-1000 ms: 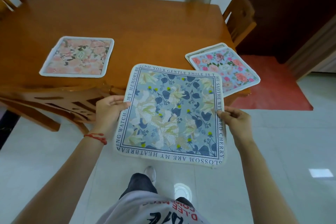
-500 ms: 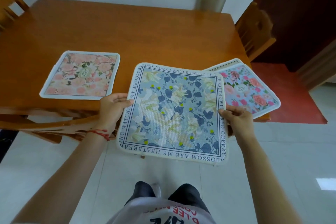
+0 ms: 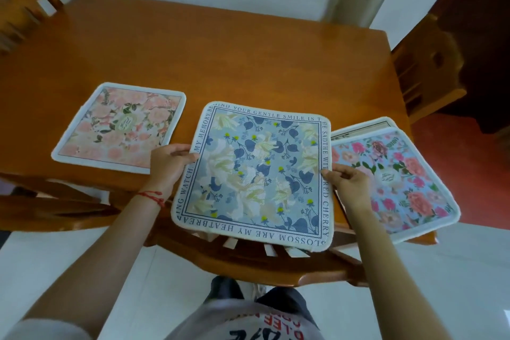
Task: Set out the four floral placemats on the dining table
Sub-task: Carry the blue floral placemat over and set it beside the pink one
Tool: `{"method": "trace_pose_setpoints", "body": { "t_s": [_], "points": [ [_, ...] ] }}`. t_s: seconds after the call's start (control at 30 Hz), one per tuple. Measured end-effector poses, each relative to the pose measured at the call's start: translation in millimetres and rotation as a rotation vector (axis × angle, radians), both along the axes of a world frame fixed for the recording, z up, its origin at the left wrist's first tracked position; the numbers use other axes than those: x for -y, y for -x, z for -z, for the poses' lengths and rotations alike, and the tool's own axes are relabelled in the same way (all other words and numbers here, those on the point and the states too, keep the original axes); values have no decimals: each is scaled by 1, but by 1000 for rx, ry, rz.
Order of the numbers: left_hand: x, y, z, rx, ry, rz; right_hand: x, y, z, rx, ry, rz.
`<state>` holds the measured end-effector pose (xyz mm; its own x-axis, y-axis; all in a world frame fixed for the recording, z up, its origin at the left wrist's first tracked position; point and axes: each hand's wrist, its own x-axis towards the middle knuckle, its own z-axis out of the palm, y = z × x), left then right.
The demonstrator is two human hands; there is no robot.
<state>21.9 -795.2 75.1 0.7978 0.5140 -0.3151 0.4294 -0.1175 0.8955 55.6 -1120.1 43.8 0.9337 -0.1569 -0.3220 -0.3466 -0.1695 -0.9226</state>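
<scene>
Filling most of the view, the orange-brown wooden worktop (image 3: 234, 44) is carrying three placemats, with wooden chairs at its left, right and near sides. The blue placemat (image 3: 256, 174) is being held at the near edge, its far half over the wood and its near half overhanging the chair back (image 3: 248, 259) below. It is roughly square, tilted slightly clockwise, and its border lettering is reading "YOUR GENTLE SMILE" along the far edge and "BLOSSOM ARE MY" upside down along the near one. The rose placemat (image 3: 397, 179) is lying to the right, turned clockwise, overhanging the near right corner and covering another mat (image 3: 361, 127). The pink placemat (image 3: 121, 127) is lying flat at left. The left hand (image 3: 171, 163) is pinching the blue mat's left edge; the right hand (image 3: 347, 182) is pinching its right edge.
</scene>
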Motion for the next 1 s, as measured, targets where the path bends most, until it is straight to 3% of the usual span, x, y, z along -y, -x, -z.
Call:
{"method": "trace_pose_setpoints", "body": {
  "t_s": [0.47,0.77,1.0],
  "points": [
    [-13,-76,61,-121,-32,36,-24,-66,45,-75,129,4],
    [-28,-109,102,-236,-237,128,-43,-91,80,-104,318,12],
    [-27,-113,113,-219,-350,167,-45,-97,91,-120,394,27]
  ]
}}
